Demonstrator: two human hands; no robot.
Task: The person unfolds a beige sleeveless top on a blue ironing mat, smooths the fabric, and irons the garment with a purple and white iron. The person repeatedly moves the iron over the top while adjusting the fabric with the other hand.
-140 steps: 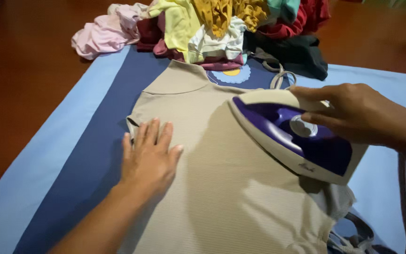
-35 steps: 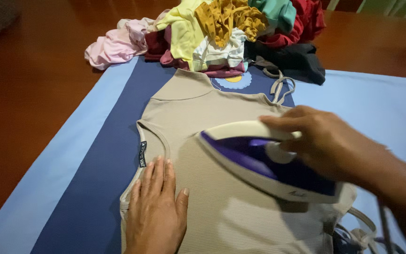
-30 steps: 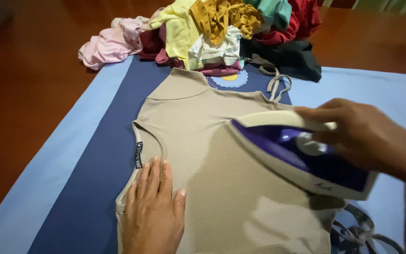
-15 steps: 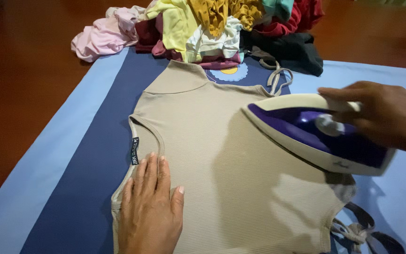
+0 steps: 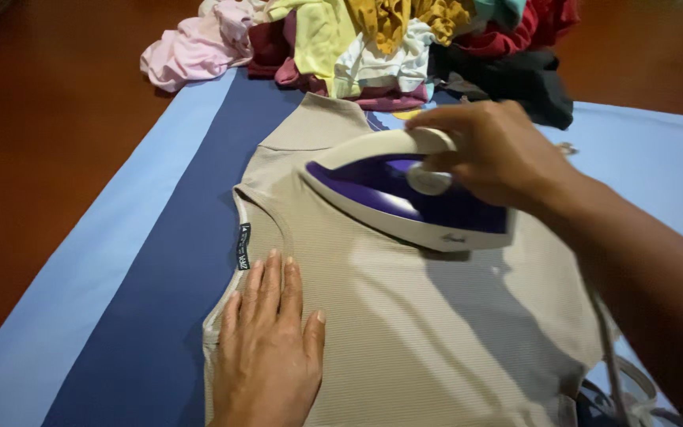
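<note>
A two-tone blue sheet (image 5: 120, 261) carries a beige top (image 5: 405, 332) at centre, a clothes pile (image 5: 389, 47) at its far end. The right hand (image 5: 499, 154) wraps closed fingers around the purple-and-cream iron (image 5: 405, 198) on the top's far part. The left hand (image 5: 270, 348) lies flat, fingers together, on its near left.

Single head-worn view, steeply downward and close (no second view) over the blue cloth (image 5: 104, 261).

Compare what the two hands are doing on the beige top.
The left hand lies flat, palm down, fingers spread on the beige top; the right hand is curled around the handle of the purple and white iron. The left hand sits by the armhole near the black label; the right hand is farther up, near the collar. Both are bare and over the same garment.
</note>
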